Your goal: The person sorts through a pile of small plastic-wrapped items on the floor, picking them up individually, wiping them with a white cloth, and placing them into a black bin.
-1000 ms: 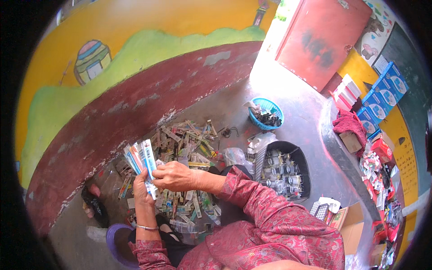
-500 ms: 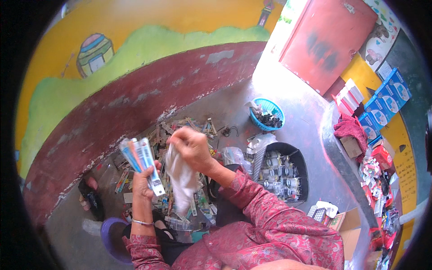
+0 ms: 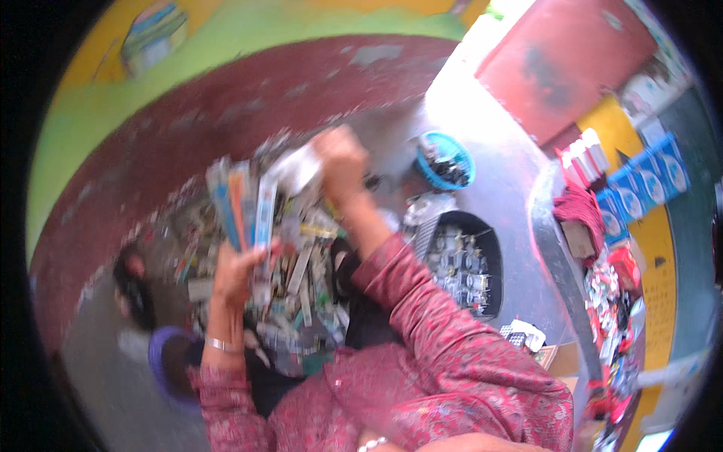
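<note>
Upright in my left hand (image 3: 233, 273) stands a fan of long, narrow flat packets (image 3: 238, 203), blue, orange and white, with the fingers closed round their lower ends. My right hand (image 3: 341, 162) is closed on a crumpled white cloth (image 3: 295, 172), blurred by motion. The cloth hangs beside the upper end of a white and blue packet and seems to meet it; contact is hard to make out. Below both hands, a loose pile of similar narrow packets and strips (image 3: 305, 280) covers the floor.
Right of the pile sits a black tray (image 3: 497, 282) of small clear and metallic parts. Beyond it stands a turquoise basket (image 3: 435, 181) of dark items. A purple basin (image 3: 157, 369) is at lower left. Blue boxes (image 3: 640, 181) and mixed goods line the right-hand ledge.
My right hand has swung up and away with the cloth, which now reaches toward the packets' tops. The packets in my left hand stand more upright. The whole view has shifted.
</note>
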Demonstrator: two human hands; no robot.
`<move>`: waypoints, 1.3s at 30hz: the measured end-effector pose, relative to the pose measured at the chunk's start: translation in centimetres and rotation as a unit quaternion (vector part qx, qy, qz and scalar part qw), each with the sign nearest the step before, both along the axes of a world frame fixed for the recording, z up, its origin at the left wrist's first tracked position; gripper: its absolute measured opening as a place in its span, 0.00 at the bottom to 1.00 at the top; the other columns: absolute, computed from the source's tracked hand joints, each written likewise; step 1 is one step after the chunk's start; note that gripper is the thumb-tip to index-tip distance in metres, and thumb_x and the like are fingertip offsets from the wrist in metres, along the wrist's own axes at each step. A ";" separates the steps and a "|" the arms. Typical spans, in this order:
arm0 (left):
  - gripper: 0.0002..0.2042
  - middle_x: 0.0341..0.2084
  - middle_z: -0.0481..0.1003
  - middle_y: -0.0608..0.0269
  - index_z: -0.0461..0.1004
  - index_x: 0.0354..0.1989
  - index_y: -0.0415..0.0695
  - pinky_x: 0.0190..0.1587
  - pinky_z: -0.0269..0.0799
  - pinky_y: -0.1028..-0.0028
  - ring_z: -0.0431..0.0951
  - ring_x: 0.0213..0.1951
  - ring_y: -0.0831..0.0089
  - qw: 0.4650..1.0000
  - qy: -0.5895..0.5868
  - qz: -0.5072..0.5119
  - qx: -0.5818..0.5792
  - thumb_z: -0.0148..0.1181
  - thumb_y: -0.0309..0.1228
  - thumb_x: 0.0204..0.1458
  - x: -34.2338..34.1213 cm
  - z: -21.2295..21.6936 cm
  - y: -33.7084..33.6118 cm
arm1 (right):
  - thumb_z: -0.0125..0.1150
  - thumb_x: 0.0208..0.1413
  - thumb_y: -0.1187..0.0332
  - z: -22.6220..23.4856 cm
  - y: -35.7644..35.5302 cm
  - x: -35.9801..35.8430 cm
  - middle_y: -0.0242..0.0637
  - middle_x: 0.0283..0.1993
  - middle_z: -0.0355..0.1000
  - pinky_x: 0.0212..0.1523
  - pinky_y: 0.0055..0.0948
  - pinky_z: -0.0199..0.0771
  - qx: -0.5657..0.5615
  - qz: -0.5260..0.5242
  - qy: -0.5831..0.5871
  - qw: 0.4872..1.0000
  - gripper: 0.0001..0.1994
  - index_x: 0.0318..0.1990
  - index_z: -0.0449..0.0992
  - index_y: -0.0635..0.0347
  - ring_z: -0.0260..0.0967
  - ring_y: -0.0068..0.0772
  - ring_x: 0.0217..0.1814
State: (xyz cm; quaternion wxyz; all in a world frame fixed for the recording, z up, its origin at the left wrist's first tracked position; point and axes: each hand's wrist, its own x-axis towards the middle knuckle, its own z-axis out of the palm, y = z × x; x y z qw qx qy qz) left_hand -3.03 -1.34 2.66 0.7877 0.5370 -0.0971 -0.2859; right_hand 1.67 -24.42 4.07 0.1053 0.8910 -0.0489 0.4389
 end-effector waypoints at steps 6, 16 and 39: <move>0.15 0.33 0.73 0.50 0.64 0.43 0.30 0.29 0.76 0.73 0.76 0.28 0.70 0.976 0.162 0.056 -0.136 0.53 0.21 0.45 1.3 -1.4 1.4 | 0.52 0.47 0.63 1.4 2.1 -1.7 0.37 0.26 0.66 0.28 0.37 0.66 0.283 0.104 0.030 0.953 0.08 0.25 0.73 0.55 0.67 0.39 0.27; 0.13 0.34 0.69 0.68 0.66 0.46 0.42 0.33 0.68 0.78 0.69 0.34 0.81 0.990 0.008 0.133 -0.046 0.49 0.28 0.52 0.3 -4.2 -1.0 | 0.58 0.45 0.54 0.0 11.3 -3.7 0.39 0.30 0.67 0.29 0.36 0.68 0.302 0.285 0.195 0.889 0.17 0.36 0.70 0.57 0.68 0.42 0.32; 0.07 0.24 0.73 0.71 0.75 0.31 0.44 0.25 0.63 0.78 0.67 0.26 0.83 0.978 0.036 0.023 -0.206 0.58 0.30 0.44 0.7 -3.7 -1.6 | 0.55 0.46 0.76 -1.6 4.1 0.0 0.36 0.31 0.71 0.28 0.19 0.68 0.723 0.325 0.286 0.538 0.08 0.35 0.73 0.68 0.68 0.23 0.28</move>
